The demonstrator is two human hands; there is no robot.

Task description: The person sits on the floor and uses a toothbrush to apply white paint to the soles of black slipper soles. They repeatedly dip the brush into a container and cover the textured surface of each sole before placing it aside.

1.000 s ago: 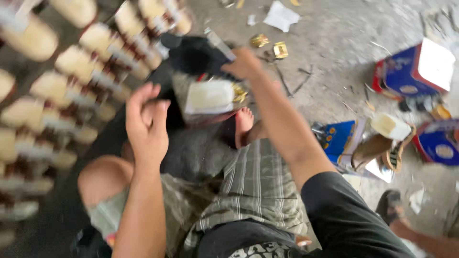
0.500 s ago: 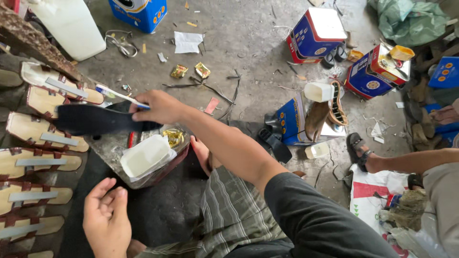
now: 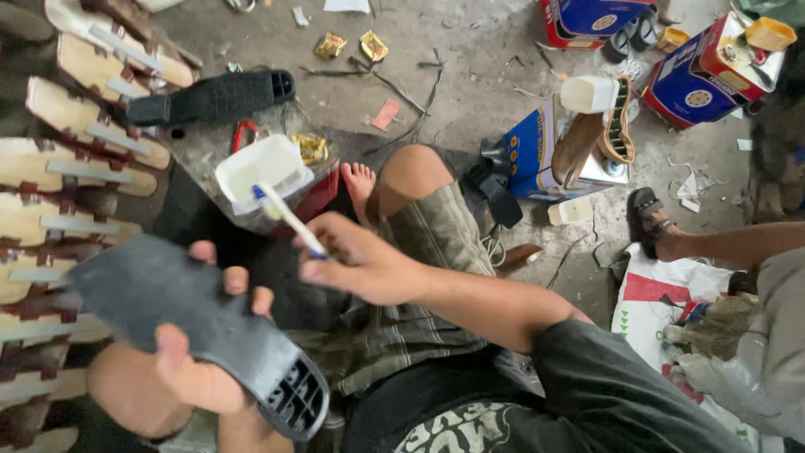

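Beyond the right hand (image 3: 360, 264) sits a white tub (image 3: 256, 168) on a dark slab, with a second black sole (image 3: 214, 98) lying farther out and gold wrappers (image 3: 352, 44) on the concrete floor (image 3: 478, 75) past that. To the left of the left hand (image 3: 197, 369), rows of tan sandal soles (image 3: 75, 168) with pale straps are laid side by side. Off to the right of the right arm stand blue and red cartons (image 3: 696, 80), and another person's sandalled foot (image 3: 654, 222) reaches in.

The left hand is closed around a black shoe sole (image 3: 180, 323), fingers curled over its far edge, tread end pointing toward the camera. The right hand pinches a white-handled brush (image 3: 289, 218), its tip aimed at the tub, just above and beside the held sole without touching it.
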